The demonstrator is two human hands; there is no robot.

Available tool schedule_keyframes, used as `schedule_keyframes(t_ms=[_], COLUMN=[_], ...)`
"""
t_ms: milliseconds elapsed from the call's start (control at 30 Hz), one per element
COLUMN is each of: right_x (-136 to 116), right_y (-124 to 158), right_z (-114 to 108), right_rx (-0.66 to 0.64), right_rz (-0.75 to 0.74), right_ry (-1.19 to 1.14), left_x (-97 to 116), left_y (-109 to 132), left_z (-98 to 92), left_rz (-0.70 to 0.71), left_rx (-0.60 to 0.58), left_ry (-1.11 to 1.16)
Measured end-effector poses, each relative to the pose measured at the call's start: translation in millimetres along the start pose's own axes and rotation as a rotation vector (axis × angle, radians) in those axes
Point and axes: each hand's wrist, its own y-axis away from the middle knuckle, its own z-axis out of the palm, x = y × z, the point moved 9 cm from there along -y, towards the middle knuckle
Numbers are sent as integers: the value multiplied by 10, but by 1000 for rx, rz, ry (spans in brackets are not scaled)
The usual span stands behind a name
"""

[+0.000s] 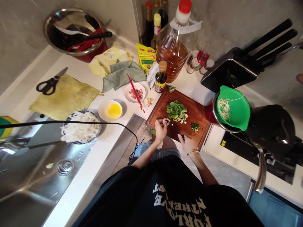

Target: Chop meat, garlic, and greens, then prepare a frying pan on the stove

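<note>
My left hand is closed at the near left of the wooden cutting board, its fingertips pinched on a small white piece of garlic. My right hand, with a bangle at the wrist, is at the board's near edge. It is closed around the dark handle of a knife; the blade is hard to make out against the board. Chopped leafy greens lie in a pile beyond both hands. A smaller heap of finely chopped green herbs sits to the right.
Left are a bowl of egg, a plate of meat with red chopsticks, a dish of white strips and the sink. Right stand a green colander, a knife block and a pan. An oil jug stands behind.
</note>
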Motion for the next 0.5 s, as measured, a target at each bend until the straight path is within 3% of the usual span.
schedule_keyframes(t_ms=[367,500], right_x=[-65,-39], right_y=[-304,-306], right_z=[189,121], right_rx=[29,73], right_rz=[-22,-50], right_ry=[-90,-148], left_x=[19,3], left_y=[7,13], left_z=[-45,-49], left_rz=[-27,-57], left_rx=[36,32], left_ry=[28,35])
